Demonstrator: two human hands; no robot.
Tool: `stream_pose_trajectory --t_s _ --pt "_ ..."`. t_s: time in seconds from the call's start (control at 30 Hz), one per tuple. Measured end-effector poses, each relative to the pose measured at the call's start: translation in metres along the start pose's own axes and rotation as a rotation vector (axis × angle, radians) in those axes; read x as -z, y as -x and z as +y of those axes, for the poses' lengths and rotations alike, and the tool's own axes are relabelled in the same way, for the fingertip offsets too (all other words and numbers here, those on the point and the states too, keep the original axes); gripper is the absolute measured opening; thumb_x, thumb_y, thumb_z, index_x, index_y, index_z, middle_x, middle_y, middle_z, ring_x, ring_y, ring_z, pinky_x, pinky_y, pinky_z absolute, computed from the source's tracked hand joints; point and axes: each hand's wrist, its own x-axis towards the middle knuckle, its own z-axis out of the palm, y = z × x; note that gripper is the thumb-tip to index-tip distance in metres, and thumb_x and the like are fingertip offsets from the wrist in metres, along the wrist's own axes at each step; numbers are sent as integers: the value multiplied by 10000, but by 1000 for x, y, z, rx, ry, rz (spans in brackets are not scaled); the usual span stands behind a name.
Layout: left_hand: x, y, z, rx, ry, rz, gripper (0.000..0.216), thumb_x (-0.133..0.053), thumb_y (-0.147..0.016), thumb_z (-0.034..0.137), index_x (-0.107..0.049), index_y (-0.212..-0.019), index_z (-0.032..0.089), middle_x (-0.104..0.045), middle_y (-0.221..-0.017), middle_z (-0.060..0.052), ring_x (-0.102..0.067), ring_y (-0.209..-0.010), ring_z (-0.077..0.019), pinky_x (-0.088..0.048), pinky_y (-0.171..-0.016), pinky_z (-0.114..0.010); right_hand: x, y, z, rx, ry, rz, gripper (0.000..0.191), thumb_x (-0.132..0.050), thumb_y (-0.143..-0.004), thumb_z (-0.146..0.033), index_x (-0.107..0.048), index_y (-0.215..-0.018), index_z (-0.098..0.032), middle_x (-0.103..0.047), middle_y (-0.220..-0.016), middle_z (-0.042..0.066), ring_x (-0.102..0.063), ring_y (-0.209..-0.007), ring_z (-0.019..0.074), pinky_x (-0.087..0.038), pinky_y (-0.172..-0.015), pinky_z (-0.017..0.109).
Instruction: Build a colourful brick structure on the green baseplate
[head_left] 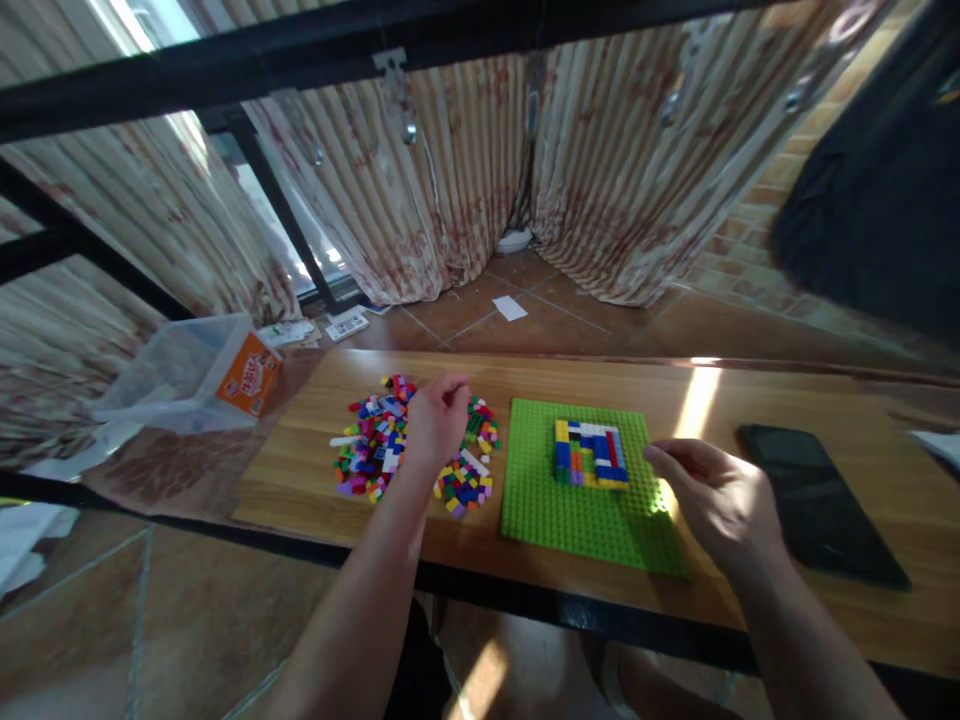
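Note:
A green baseplate (570, 510) lies on the wooden table, with a square build of coloured bricks (591, 454) standing on its far half. Left of it spreads a pile of loose coloured bricks (375, 450). My left hand (437, 420) reaches down into this pile with its fingers curled together; what they pinch is hidden. My right hand (716, 495) hovers over the baseplate's right edge, fingers bent and pointing left toward the build, with nothing visible in them.
A dark phone (817, 505) lies flat right of the baseplate. A clear plastic tub (180, 375) with an orange label rests tilted at the table's left end. Striped curtains hang behind, above a tiled floor. A black bar runs overhead.

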Motion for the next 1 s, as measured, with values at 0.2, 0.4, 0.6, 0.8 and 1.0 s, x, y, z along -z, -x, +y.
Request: stream_pose_trajectory --t_s 0.2,0.4,0.6,0.8,1.0 --pt "24 -6 -17 -19 -189 -159 210 -560 -817 82 -731 -916 151 -758 -902 -68 -702 -873 -196 -543 -837 -327 -18 1 -2 241 212 57 344 -607 -789 -548 -726 -879 -239 -724 -857 64 -651 -647 199 -480 -555 312" --pt "32 -4 -25 -67 -283 -319 354 -557 -757 35 -746 -1001 208 -750 -980 -53 -689 -891 -198 -545 -853 -335 -25 1 2 410 458 82 358 -535 -850 -550 -717 -962 -263 -715 -1039 63 -647 -654 202 -463 -567 329" --pt "24 2 -18 -222 -416 -351 340 -617 -748 133 -730 -1065 183 -693 -1033 -82 -626 -1005 -223 -479 -985 -369 -26 2 1 398 477 41 343 -545 -852 -534 -720 -980 -267 -708 -1064 61 -584 -514 159 -441 -509 333" --pt "15 6 -13 -288 -541 -449 445 -563 -731 59 -707 -1113 235 -635 -1134 -72 -574 -1069 -234 -446 -1007 -391 -27 4 -4 407 460 55 338 -531 -870 -520 -712 -968 -254 -707 -1060 72 -640 -612 190 -467 -541 333" --pt "18 4 -12 -313 -544 -450 386 -584 -730 68 -668 -1089 183 -609 -1147 -90 -538 -1112 -251 -411 -1042 -419 -25 2 -5 434 411 95 294 -544 -877 -475 -712 -922 -237 -711 -1025 78 -684 -707 207 -503 -589 330"
